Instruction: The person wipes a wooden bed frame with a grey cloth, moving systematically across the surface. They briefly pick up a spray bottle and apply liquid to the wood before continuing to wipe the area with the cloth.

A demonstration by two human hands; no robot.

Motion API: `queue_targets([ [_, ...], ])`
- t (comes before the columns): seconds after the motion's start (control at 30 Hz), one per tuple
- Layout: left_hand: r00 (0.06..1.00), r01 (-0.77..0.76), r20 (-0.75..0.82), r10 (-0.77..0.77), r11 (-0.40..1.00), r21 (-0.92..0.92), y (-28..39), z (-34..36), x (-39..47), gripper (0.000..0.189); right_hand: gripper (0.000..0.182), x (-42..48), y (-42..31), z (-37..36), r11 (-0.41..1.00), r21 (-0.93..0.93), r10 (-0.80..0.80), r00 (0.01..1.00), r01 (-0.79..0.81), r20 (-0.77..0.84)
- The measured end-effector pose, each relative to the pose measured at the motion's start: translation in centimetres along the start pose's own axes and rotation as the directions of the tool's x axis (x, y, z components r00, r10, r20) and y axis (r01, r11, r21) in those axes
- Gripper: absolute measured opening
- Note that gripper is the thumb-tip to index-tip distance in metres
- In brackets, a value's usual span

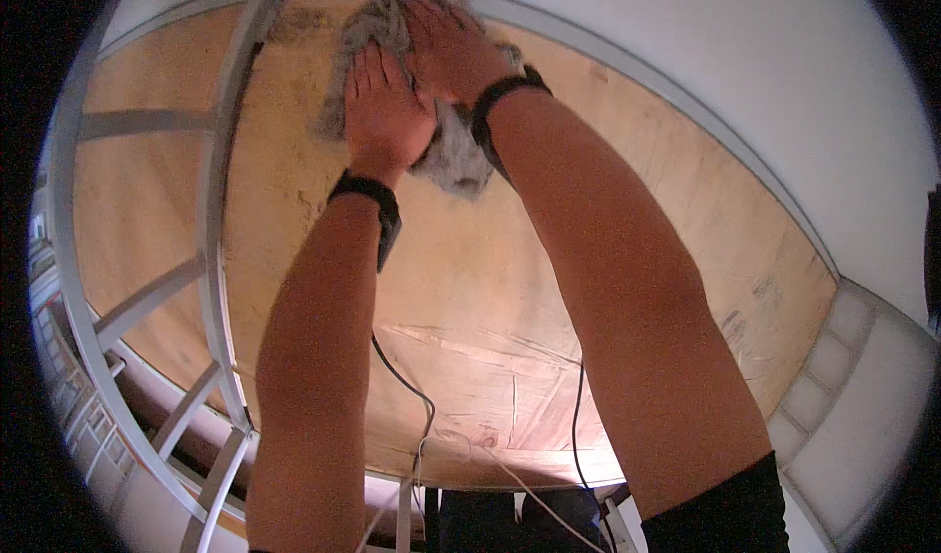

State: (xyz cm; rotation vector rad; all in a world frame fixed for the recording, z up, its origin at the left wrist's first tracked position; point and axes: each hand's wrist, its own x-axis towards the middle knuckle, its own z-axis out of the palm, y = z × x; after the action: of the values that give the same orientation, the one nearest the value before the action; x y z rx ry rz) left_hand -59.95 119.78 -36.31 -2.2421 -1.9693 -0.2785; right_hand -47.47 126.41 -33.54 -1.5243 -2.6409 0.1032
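A rumpled grey cloth (pixel 459 159) lies bunched on a plywood board (pixel 456 259), near the board's far edge. My left hand (pixel 386 115) holds the cloth pressed against the wood, palm down with its fingers pointing away from me. Just to its right and slightly farther off, my right hand (pixel 456 53) presses on the same cloth, its fingertips close to the far frame rail. The cloth spreads out past both hands, and part of it is hidden under them. Each wrist wears a black band with a device.
A grey metal guard rail (pixel 213 185) with crossbars runs along the left side. White wall (pixel 698 60) borders the far and right sides, with a tiled strip (pixel 816 365) at right. Black cables (pixel 412 387) and a pale cord (pixel 514 476) hang near my body.
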Motion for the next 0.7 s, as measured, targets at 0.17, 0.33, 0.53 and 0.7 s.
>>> queue_targets([
  [0.17, 0.993, -0.08, -0.095, 0.073, 0.994, -0.077, -3.2, 2.2, 0.6, 0.063, 0.065, 0.1, -2.0, -0.5, 0.967, 0.225, 0.093, 0.987, -0.121, 0.129],
  [0.33, 0.934, -0.331, -0.071, 0.35, 0.924, 0.192, -11.0, 3.7, 0.7, 0.052, 0.062, -2.3, -4.2, -1.5, 0.947, 0.226, 0.177, 0.957, -0.229, 0.23],
  [0.53, 0.992, -0.113, 0.046, 0.116, 0.991, -0.071, 1.7, 2.2, -4.9, 0.056, 0.064, -10.9, 2.2, 2.3, 0.896, 0.203, 0.393, 0.918, -0.395, 0.051],
  [0.7, 0.981, -0.153, 0.135, 0.142, 0.985, 0.078, 13.4, 0.4, -7.1, 0.058, 0.07, -19.7, 9.4, -1.4, 0.834, 0.334, 0.413, 0.898, -0.44, 0.152],
])
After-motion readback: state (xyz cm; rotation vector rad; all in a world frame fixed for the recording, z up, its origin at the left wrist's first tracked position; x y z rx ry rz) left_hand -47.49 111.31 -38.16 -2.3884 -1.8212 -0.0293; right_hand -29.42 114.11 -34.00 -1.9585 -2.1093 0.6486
